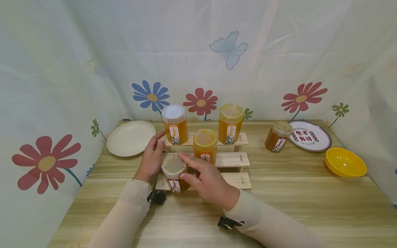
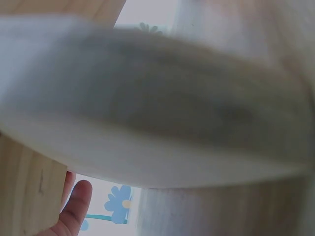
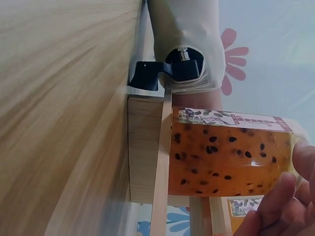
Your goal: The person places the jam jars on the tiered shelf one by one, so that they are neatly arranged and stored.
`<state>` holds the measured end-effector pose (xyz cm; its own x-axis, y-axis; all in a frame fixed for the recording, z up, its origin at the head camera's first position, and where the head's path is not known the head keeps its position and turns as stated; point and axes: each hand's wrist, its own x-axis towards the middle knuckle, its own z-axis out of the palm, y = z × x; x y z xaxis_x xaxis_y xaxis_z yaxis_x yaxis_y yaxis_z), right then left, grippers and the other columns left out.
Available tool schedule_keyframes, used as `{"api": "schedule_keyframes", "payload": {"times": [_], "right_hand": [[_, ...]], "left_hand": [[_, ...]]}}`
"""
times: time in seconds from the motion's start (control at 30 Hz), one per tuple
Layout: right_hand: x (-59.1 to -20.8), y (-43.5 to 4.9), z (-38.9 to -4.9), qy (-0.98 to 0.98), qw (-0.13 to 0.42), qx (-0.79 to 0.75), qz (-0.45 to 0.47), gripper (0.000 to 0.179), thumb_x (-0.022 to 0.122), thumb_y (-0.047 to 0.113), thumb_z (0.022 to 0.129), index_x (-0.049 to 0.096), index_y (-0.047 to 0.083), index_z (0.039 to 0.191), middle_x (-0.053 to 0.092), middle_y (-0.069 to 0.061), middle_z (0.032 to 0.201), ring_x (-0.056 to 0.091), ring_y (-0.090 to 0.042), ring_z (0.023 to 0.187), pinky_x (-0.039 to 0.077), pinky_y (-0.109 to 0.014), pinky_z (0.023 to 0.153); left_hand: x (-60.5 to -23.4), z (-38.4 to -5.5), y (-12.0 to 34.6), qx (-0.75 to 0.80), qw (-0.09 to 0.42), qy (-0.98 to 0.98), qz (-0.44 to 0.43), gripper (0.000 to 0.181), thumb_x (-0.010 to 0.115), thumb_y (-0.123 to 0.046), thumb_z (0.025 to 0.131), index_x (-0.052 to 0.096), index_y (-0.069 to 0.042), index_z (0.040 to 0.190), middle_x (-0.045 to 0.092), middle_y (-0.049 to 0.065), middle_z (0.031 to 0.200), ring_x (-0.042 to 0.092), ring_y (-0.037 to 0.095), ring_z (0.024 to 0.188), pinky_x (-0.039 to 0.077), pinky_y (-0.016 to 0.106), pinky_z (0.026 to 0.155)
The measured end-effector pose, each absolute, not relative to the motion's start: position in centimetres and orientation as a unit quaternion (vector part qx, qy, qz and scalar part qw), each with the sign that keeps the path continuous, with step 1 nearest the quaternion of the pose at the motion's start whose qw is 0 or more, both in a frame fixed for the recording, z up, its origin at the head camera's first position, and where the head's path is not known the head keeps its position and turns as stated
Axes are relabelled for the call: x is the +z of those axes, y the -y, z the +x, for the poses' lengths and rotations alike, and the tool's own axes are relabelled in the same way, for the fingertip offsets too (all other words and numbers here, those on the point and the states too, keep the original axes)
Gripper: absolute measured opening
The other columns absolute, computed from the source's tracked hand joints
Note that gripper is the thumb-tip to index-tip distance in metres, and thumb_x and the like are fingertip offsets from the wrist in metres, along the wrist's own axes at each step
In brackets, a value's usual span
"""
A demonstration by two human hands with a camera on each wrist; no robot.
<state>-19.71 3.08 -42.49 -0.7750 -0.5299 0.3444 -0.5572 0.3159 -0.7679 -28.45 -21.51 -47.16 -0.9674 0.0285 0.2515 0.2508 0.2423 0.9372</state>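
Note:
An amber jar with dark seeds (image 3: 226,157) and a pale lid stands on the lowest step of a small wooden step rack (image 1: 237,181), at its left end. My right hand (image 1: 206,177) holds this jar near the lid, thumb at the side and fingers by the top. My left hand (image 1: 152,158) is at the rack's left end, fingers extended near the top step; whether it presses the wood is unclear. On the top step stand a white-lidded jar (image 1: 176,129) and a yellow-lidded jar (image 1: 229,125). Another yellow-lidded jar (image 1: 204,143) occupies the middle step.
Right of the rack, a dark amber jar (image 1: 276,139) stands on the wooden table (image 1: 288,199). Behind it lies a printed white plate (image 1: 322,143), with a yellow bowl (image 1: 345,163) farther right. A cream plate (image 1: 130,137) is at back left. A large blurred surface fills much of the left wrist view.

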Motion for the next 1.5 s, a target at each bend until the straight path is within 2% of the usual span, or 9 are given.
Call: {"api": "schedule_keyframes", "payload": {"times": [0.17, 0.27, 0.4, 0.5, 0.77, 1.0, 1.1, 1.23, 1.5], "right_hand": [[-42.5, -3.1, -19.8, 0.815, -0.009, 0.471, 0.337, 0.062, 0.063, 0.024, 0.107, 0.04, 0.018, 0.164, 0.041, 0.002, 0.167, 0.059, -0.011, 0.113, 0.051, -0.032, 0.08], [-42.5, -3.2, -20.0, 0.812, -0.025, 0.476, 0.337, 0.061, 0.061, 0.024, 0.109, 0.037, 0.019, 0.165, 0.038, 0.005, 0.168, 0.047, -0.008, 0.141, 0.052, -0.036, 0.099], [-42.5, -3.2, -20.1, 0.809, -0.042, 0.484, 0.331, 0.06, 0.059, 0.025, 0.11, 0.036, 0.026, 0.166, 0.038, 0.012, 0.167, 0.062, -0.009, 0.101, 0.053, -0.029, 0.088], [-42.5, -3.3, -20.2, 0.806, -0.047, 0.49, 0.33, 0.06, 0.058, 0.024, 0.11, 0.036, 0.027, 0.165, 0.039, 0.013, 0.166, 0.043, -0.016, 0.071, 0.045, -0.026, 0.07], [-42.3, -3.3, -20.3, 0.799, -0.05, 0.496, 0.336, 0.06, 0.058, 0.02, 0.11, 0.036, 0.018, 0.166, 0.042, 0.005, 0.166, 0.039, -0.01, 0.064, 0.042, -0.024, 0.066], [-40.8, -4.2, -19.7, 0.815, -0.045, 0.474, 0.332, 0.063, 0.064, 0.022, 0.108, 0.038, 0.026, 0.165, 0.049, 0.004, 0.161, 0.047, -0.012, 0.063, 0.047, -0.026, 0.065], [-39.3, -5.0, -19.2, 0.809, -0.034, 0.482, 0.334, 0.062, 0.073, 0.023, 0.102, 0.049, 0.024, 0.16, 0.069, -0.002, 0.124, 0.045, -0.01, 0.054, 0.045, -0.026, 0.055], [-37.2, -6.8, -18.8, 0.806, -0.012, 0.475, 0.353, 0.052, 0.079, 0.023, 0.098, 0.064, 0.019, 0.147, 0.056, -0.001, 0.083, 0.045, -0.009, 0.054, 0.044, -0.026, 0.052], [-33.4, -12.7, -19.1, 0.83, 0.061, 0.437, 0.341, 0.047, 0.085, 0.013, 0.09, 0.072, 0.015, 0.135, 0.066, 0.001, 0.087, 0.051, -0.013, 0.061, 0.043, -0.029, 0.051]], "left_hand": [[-47.1, -28.4, 21.5, -0.615, 0.088, 0.778, -0.09, 0.049, 0.041, -0.034, 0.115, 0.042, -0.015, 0.161, 0.039, 0.011, 0.166, 0.04, 0.03, 0.144, 0.028, 0.054, 0.124], [-47.1, -28.5, 21.4, -0.619, 0.086, 0.776, -0.088, 0.049, 0.041, -0.034, 0.115, 0.042, -0.016, 0.161, 0.038, 0.01, 0.167, 0.036, 0.028, 0.149, 0.025, 0.054, 0.126], [-47.0, -28.5, 21.4, -0.623, 0.086, 0.773, -0.087, 0.049, 0.042, -0.035, 0.115, 0.043, -0.016, 0.16, 0.038, 0.009, 0.167, 0.033, 0.026, 0.152, 0.022, 0.053, 0.127], [-47.0, -28.5, 21.3, -0.622, 0.088, 0.773, -0.089, 0.049, 0.042, -0.035, 0.115, 0.043, -0.015, 0.16, 0.039, 0.01, 0.167, 0.034, 0.027, 0.151, 0.023, 0.053, 0.127], [-47.0, -28.5, 21.3, -0.625, 0.091, 0.77, -0.09, 0.049, 0.042, -0.035, 0.115, 0.043, -0.014, 0.16, 0.042, 0.013, 0.164, 0.041, 0.03, 0.145, 0.029, 0.053, 0.124], [-47.0, -28.4, 21.3, -0.614, 0.087, 0.78, -0.084, 0.05, 0.042, -0.037, 0.115, 0.043, -0.016, 0.16, 0.039, 0.01, 0.166, 0.04, 0.03, 0.144, 0.028, 0.054, 0.124], [-47.0, -28.4, 21.3, -0.616, 0.085, 0.779, -0.085, 0.05, 0.042, -0.037, 0.115, 0.042, -0.015, 0.16, 0.039, 0.011, 0.166, 0.041, 0.03, 0.142, 0.029, 0.055, 0.124], [-47.2, -28.6, 21.5, -0.617, 0.082, 0.778, -0.084, 0.05, 0.042, -0.038, 0.115, 0.042, -0.016, 0.16, 0.039, 0.011, 0.166, 0.041, 0.03, 0.142, 0.029, 0.054, 0.124], [-47.2, -28.5, 21.6, -0.615, 0.076, 0.78, -0.08, 0.051, 0.041, -0.038, 0.115, 0.04, -0.016, 0.161, 0.038, 0.011, 0.166, 0.042, 0.031, 0.142, 0.03, 0.055, 0.124]]}}
